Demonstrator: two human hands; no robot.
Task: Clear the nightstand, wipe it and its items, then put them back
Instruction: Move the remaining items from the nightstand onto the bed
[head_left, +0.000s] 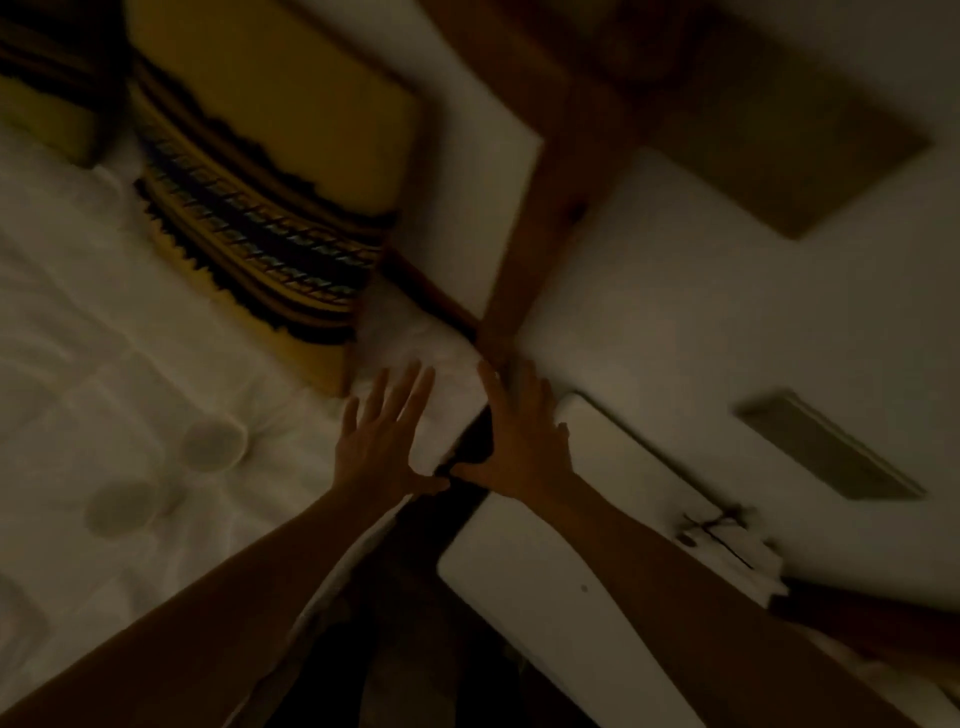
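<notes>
1. Bed (130, 338): two cups (213, 444) lie on the sheet, parked off the nightstand, I judge.
2. Nightstand (519, 597): white top bare where visible, ready for wiping.
3. My left hand (384, 441) and right hand (519, 441): fingers spread, holding nothing, reaching forward.

Two hands reach out in a dim, blurry room

The left hand (382, 441) and right hand (519, 441) are flat with fingers spread, holding nothing; the left is over the white bed (130, 322); the right is by the white nightstand (561, 597); two round cups (213, 441) lie on the bed; a striped yellow pillow (270, 208) leans behind.
</notes>
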